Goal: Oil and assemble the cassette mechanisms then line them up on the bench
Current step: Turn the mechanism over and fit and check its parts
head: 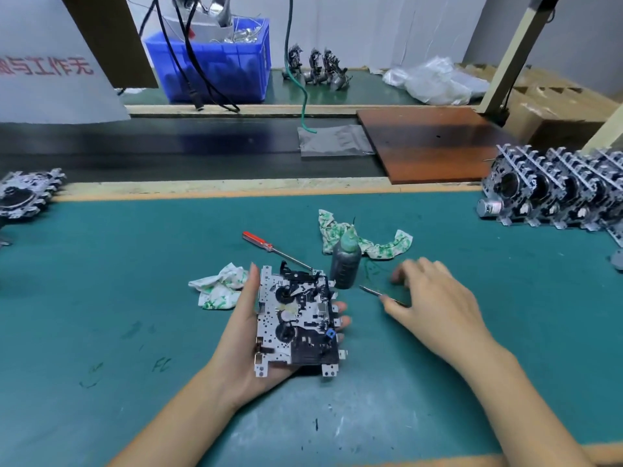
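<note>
Mechanism lies face up in the left hand, fingers curled under its edges, above the bench. Right hand reaches with loose fingers over tweezers, beside the oil bottle. Oiling seems next: take a tool, apply carefully.

bench — screwdriver | oil bottle | two rags | mechanism row

Centre of frame: cassette mechanism on left hand. Screwdriver behind it; oil bottle just right. Right hand right of bottle (over a thin tool). Row of mechanisms at bench right edge; crate upper left.
</note>
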`<act>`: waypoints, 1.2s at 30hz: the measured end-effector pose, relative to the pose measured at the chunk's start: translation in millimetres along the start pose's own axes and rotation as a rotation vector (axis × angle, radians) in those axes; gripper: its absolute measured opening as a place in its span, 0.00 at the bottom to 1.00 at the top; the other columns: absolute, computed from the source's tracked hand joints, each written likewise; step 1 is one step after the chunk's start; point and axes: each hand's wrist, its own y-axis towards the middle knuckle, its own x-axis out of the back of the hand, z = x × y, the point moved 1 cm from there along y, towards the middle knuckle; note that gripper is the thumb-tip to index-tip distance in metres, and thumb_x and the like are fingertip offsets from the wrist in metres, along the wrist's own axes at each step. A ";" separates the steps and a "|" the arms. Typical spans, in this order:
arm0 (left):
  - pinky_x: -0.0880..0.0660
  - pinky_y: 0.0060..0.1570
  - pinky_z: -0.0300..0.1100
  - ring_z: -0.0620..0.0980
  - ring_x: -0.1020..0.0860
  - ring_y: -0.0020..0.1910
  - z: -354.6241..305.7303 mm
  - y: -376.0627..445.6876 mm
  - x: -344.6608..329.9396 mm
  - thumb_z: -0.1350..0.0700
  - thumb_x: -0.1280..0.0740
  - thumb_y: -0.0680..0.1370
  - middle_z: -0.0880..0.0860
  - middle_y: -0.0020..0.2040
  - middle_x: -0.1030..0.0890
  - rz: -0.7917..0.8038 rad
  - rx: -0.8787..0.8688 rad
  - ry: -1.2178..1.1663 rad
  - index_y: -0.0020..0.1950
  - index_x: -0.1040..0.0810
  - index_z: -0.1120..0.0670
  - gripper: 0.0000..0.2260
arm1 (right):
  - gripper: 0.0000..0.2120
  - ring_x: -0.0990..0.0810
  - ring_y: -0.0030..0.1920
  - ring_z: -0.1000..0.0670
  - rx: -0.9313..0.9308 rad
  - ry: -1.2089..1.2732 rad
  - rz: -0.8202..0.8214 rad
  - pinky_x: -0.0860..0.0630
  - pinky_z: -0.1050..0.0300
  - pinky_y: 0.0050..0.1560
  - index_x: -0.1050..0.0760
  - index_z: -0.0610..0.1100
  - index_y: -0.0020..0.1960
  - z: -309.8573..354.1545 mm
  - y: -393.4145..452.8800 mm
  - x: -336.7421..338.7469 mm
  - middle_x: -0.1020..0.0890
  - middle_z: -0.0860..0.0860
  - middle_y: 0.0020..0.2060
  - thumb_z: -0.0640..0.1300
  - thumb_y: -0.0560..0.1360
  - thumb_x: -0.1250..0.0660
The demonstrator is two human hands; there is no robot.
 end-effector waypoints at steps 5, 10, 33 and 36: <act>0.28 0.63 0.57 0.64 0.24 0.61 -3.4 3.1 1.6 0.28 0.47 0.71 0.67 0.64 0.26 -0.067 0.067 -0.047 0.63 0.23 0.63 0.42 | 0.07 0.27 0.35 0.53 0.149 0.478 0.328 0.33 0.60 0.37 0.34 0.51 0.42 -3.2 6.0 -0.2 0.22 0.56 0.33 0.48 0.79 0.40; 0.29 0.63 0.53 0.59 0.23 0.61 -3.5 5.5 2.0 0.31 0.46 0.73 0.63 0.64 0.24 -0.107 0.083 -0.011 0.60 0.20 0.61 0.36 | 0.13 0.44 0.23 0.54 0.171 1.196 0.776 0.45 0.65 0.23 0.25 0.50 0.37 23.6 -7.1 2.1 0.36 0.53 0.21 0.52 0.77 0.41; 0.23 0.57 0.52 0.60 0.22 0.60 -2.5 6.9 -0.3 0.31 0.47 0.75 0.65 0.61 0.23 -0.176 0.107 0.021 0.60 0.20 0.60 0.36 | 0.24 0.37 0.17 0.57 0.062 1.096 0.880 0.41 0.65 0.21 0.30 0.46 0.27 42.1 -17.6 -4.4 0.29 0.52 0.17 0.48 0.81 0.44; 0.22 0.55 0.52 0.60 0.22 0.59 -2.3 7.6 -0.6 0.30 0.46 0.74 0.65 0.61 0.22 -0.179 0.111 0.027 0.59 0.19 0.60 0.36 | 0.25 0.39 0.16 0.56 0.050 1.066 0.888 0.43 0.64 0.22 0.32 0.45 0.26 40.6 -17.3 -4.5 0.29 0.52 0.16 0.48 0.81 0.45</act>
